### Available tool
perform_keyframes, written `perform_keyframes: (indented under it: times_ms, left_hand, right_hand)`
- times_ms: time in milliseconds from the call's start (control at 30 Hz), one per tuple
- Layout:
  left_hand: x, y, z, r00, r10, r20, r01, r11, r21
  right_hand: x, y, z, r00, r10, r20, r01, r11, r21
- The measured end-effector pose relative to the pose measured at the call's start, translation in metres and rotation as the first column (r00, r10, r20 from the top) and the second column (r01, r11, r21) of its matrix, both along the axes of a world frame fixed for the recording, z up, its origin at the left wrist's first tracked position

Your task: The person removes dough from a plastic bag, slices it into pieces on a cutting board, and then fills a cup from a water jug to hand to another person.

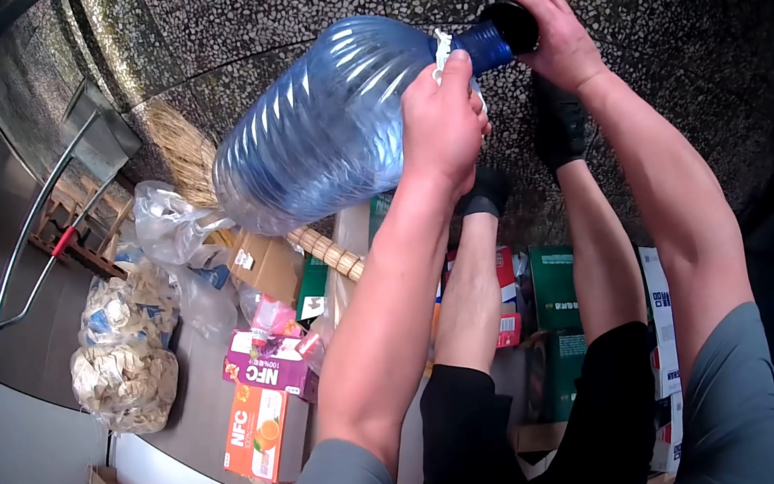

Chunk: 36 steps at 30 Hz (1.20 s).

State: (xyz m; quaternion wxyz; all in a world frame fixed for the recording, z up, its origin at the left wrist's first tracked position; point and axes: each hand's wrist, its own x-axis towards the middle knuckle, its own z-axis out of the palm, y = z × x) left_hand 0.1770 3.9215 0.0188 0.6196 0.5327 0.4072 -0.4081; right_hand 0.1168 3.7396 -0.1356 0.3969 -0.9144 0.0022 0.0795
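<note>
A large clear-blue plastic water bottle (pixel 317 121) lies tilted on its side in front of me, its ribbed body to the left and its neck to the right. My left hand (pixel 444 121) is closed round the white handle (pixel 443 53) at the neck. Over at the blue mouth (pixel 486 46), my right hand (pixel 562 37) grips a dark round piece (pixel 513 27) that looks like a cap or cup. It overlaps the end of the neck, and its inner side is in shadow.
Below are my legs, among a purple juice carton (pixel 267 364), an orange juice carton (pixel 255 431) and green boxes (pixel 554 286). A straw broom (pixel 179 143), stuffed clear bags (pixel 130 379) and a metal-handled dustpan (pixel 102 135) stand left. Speckled stone floor (pixel 268 2) lies beyond.
</note>
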Motion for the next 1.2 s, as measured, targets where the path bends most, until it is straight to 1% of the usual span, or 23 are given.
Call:
perform_keyframes:
  times_ms: [367,467,833,967,1033,1133,1200]
  left_hand:
    - [-0.006,-0.003,-0.006,0.999,-0.034,0.028,0.033,0.999,0.016]
    - [-0.004,-0.006,-0.003,1.000,-0.020,0.003,0.019,0.999,0.045]
    - [-0.008,-0.006,-0.002,1.000,-0.010,-0.010,0.011,1.000,0.016]
    - [-0.005,0.003,0.018,1.000,-0.016,-0.015,0.016,0.999,0.032]
    - [-0.001,0.014,0.033,1.000,-0.007,-0.018,0.007,1.000,0.017]
    - [0.000,0.027,0.059,1.000,-0.003,0.000,0.003,1.000,0.010]
    - [0.002,0.040,0.078,0.999,-0.030,0.039,0.027,0.997,0.075]
  right_hand:
    - [-0.004,0.000,0.000,1.000,0.013,0.000,-0.013,1.000,0.004]
    - [-0.006,-0.001,-0.002,1.000,-0.003,-0.002,0.003,1.000,0.017]
    - [-0.009,-0.006,-0.001,0.999,-0.010,-0.046,0.010,1.000,0.005]
    - [-0.009,-0.002,0.012,1.000,-0.006,-0.022,0.007,0.999,0.037]
    - [-0.007,0.003,0.024,1.000,-0.009,-0.020,0.011,0.995,0.095]
    - [0.000,0.014,0.057,1.000,0.009,-0.020,-0.005,0.987,0.161]
    - [0.007,0.031,0.077,1.000,0.027,-0.009,-0.024,0.979,0.201]
